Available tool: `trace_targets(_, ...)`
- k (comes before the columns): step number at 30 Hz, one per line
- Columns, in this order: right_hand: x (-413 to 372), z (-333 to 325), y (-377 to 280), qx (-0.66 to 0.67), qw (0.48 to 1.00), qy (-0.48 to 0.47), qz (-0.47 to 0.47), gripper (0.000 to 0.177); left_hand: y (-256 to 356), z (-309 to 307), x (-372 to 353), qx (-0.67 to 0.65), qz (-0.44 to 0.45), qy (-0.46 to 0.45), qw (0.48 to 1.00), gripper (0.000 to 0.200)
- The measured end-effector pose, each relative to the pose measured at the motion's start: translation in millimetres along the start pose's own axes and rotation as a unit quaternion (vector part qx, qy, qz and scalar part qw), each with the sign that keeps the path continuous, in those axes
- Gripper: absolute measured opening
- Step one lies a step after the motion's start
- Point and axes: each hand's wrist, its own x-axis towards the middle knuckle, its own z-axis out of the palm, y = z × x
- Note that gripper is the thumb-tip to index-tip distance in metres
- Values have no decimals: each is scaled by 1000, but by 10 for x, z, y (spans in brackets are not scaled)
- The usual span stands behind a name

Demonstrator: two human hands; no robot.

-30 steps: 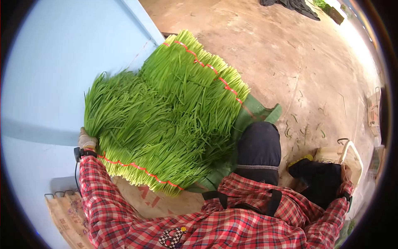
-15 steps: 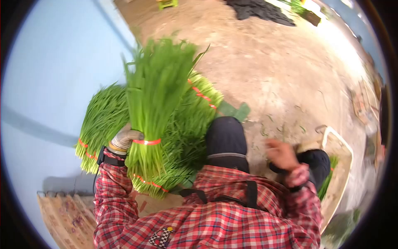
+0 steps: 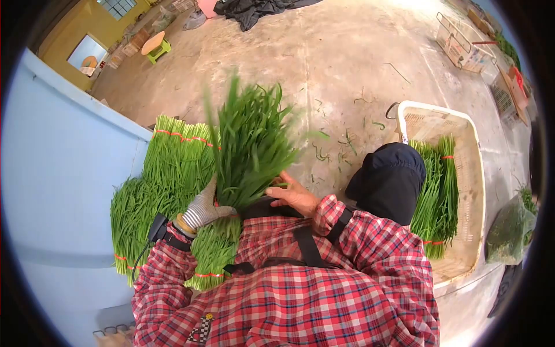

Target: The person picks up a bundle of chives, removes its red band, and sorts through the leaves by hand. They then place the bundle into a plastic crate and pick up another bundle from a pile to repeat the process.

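Observation:
A leafy green bundle of chives (image 3: 248, 147), blurred at its tips, stands tilted in front of my chest. My left hand (image 3: 203, 211), in a striped work glove, is closed around the bundle's lower part, where a bit of red band shows. Bare and with fingers apart, my right hand (image 3: 295, 195) is against the right side of the leaves. To the left lie more banded chive bundles (image 3: 173, 159), stacked against the blue wall. Other tied chives (image 3: 430, 191) lie inside a cream plastic crate at my right.
The cream crate (image 3: 475, 231) stands beside my right knee (image 3: 390, 176). A blue wall (image 3: 69, 191) borders the left. Loose leaf scraps litter the concrete floor (image 3: 347, 75). Farther off are a small green-legged stool (image 3: 155, 46), black sheeting (image 3: 248, 11) and another crate (image 3: 462, 49).
My right hand has come from beside my right knee to the bundle. The bundle is lower and tilted to the right. My view has turned, showing more of the crate and room.

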Motion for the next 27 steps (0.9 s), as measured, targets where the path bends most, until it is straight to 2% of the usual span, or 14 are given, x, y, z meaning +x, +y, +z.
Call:
trace_targets(2, -133, -48, -177, -21, 999, -21, -28, 68, 344, -23, -9, 6, -52, -4, 999, 118)
trace_targets(6, -89, -74, -115, -22, 999, -49, -6, 68, 500, -43, 126, 27, -67, 47, 996, 115)
trace_targets(8, -183, -46, -204, 34, 999, 18, -34, 64, 567, -60, 257, 150, -79, -8, 985, 113)
trace_targets(9, -187, -47, -194, 28, 999, 21, -36, 64, 622, -89, 273, 125, -92, -26, 988, 111)
trace_targets(13, -121, -112, -94, 62, 991, 109, -45, 58, 199, 82, 450, 215, -17, 53, 975, 111)
trace_targets(14, -110, -142, -79, 49, 988, 137, -46, 54, -7, 182, 538, 43, -27, 66, 997, 102)
trace_targets(15, -190, -184, -167, 53, 988, 134, -47, 54, 139, 156, 554, -123, -41, 77, 989, 92)
trace_targets(16, -188, -203, -143, 48, 988, 146, -34, 53, 94, 142, 561, -125, -37, 77, 988, 92)
trace_targets(18, -213, -273, -91, 36, 986, 160, -20, 51, 297, 52, 491, -368, -46, 87, 925, 65)
trace_targets(19, -239, -320, -57, 37, 985, 170, -9, 48, 286, 65, 505, -396, -47, 108, 911, 44)
trace_targets(21, -304, -325, -54, 45, 978, 204, 0, 35, 249, 149, 557, -383, -43, 143, 912, 44)
trace_targets(22, -395, -363, -148, 45, 979, 201, 3, 35, 322, 153, 586, -359, -41, 177, 916, 44)
trace_targets(25, -447, -506, -213, 119, 951, 281, -53, 16, 168, 237, 667, -308, -21, 200, 930, 49)
trace_targets(27, -528, -654, -380, 83, 951, 256, -150, 14, 149, 257, 694, -272, -23, 211, 939, 52)
